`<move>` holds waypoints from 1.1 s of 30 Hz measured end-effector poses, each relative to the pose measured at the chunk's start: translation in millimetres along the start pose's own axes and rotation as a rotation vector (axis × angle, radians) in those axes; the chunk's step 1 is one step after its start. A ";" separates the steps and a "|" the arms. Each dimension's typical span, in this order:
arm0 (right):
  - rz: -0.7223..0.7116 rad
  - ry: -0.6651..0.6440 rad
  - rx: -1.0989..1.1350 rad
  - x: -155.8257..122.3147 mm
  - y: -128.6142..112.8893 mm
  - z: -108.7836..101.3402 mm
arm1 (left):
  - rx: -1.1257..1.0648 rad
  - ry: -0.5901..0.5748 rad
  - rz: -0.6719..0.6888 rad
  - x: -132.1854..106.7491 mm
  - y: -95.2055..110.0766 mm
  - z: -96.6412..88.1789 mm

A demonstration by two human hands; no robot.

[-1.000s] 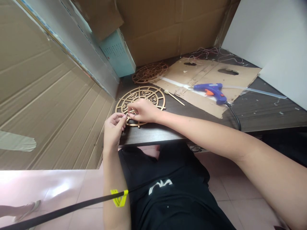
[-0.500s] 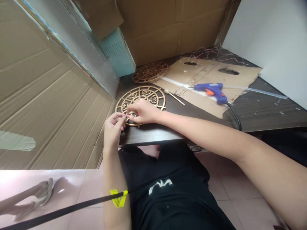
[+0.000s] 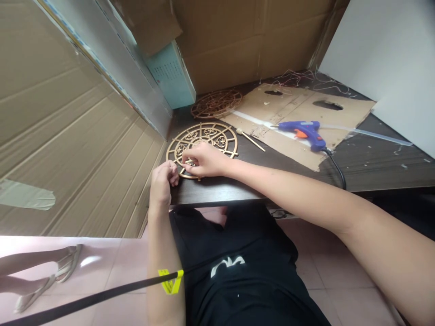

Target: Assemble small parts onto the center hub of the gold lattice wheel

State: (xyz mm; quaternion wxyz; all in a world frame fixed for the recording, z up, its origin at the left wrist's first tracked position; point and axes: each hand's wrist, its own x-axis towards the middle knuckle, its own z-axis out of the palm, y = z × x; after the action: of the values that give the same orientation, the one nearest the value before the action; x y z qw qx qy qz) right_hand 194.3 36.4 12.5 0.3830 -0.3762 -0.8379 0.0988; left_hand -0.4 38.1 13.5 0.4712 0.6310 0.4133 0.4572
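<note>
Gold-painted wood makes up the fretwork disc [image 3: 200,140] lying flat on the dark tabletop [image 3: 217,192] directly under the right hand [image 3: 205,160], whose fingertips [image 3: 185,159] pinch small wooden pieces [image 3: 189,162] against the disc's lower part. The left hand [image 3: 161,183] sits just beside the disc's near edge, curled shut; whether it hides anything cannot be told. Those pieces are slight, so a loosened pinch could drop them into the fretwork or off the tabletop, and thin ribs could snap under too much pressure. Nothing visibly pins the disc, so a push could skate it toward the front edge by the left hand. Right of the right hand, the blue glue gun [image 3: 304,131] lies on a cardboard sheet [image 3: 340,113]; a careless forearm sweep could catch its black cord [image 3: 336,174].
</note>
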 end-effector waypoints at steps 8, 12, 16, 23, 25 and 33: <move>0.011 0.008 0.010 -0.3 -1.2 -0.2 | 0.065 0.054 0.044 -0.8 -3.3 2.4; 0.051 0.031 -0.021 0.2 -0.5 -0.1 | 0.086 0.067 0.048 -1.8 -3.4 1.7; 0.049 0.042 -0.036 0.7 1.2 1.0 | 0.124 0.107 0.101 -4.5 -1.2 1.8; 0.022 0.044 -0.022 0.2 2.0 2.2 | 0.123 0.184 0.161 -6.2 -0.4 2.4; 0.013 0.044 -0.016 0.0 2.2 2.6 | 0.108 0.179 0.142 -5.4 -0.9 2.5; 0.018 0.026 -0.007 0.2 1.2 1.5 | 0.135 0.144 0.112 -5.4 -2.3 0.4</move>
State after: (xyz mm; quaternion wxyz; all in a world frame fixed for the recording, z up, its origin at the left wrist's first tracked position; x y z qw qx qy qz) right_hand 193.8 37.6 11.1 0.3914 -0.3866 -0.8297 0.0944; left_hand -1.5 33.4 10.3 0.3704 0.6488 0.4401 0.4982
